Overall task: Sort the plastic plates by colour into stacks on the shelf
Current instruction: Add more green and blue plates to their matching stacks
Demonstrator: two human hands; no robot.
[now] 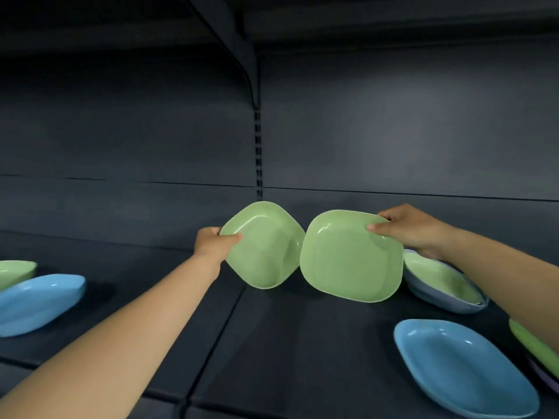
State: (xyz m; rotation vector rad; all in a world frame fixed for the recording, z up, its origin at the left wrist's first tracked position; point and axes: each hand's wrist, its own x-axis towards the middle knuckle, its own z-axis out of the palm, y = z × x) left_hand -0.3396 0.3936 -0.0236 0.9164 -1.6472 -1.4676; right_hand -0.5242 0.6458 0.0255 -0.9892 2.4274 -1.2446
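Two green plates are held tilted above the dark shelf (287, 343), their edges almost touching. My left hand (211, 241) grips the left green plate (264, 246) at its left rim, thumb on the inside. My right hand (408, 226) grips the right green plate (351, 257) at its upper right rim. A blue plate (39, 300) lies at the far left with another green plate (15, 272) behind it. On the right a green plate (438, 278) sits inside purple-grey plates (444, 303), and a blue plate (462, 367) lies nearer me.
At the far right edge a green plate (535, 346) rests on a purple one (547, 379), partly hidden by my right arm. A slotted upright (258, 152) runs up the back panel, with a bracket and an upper shelf above.
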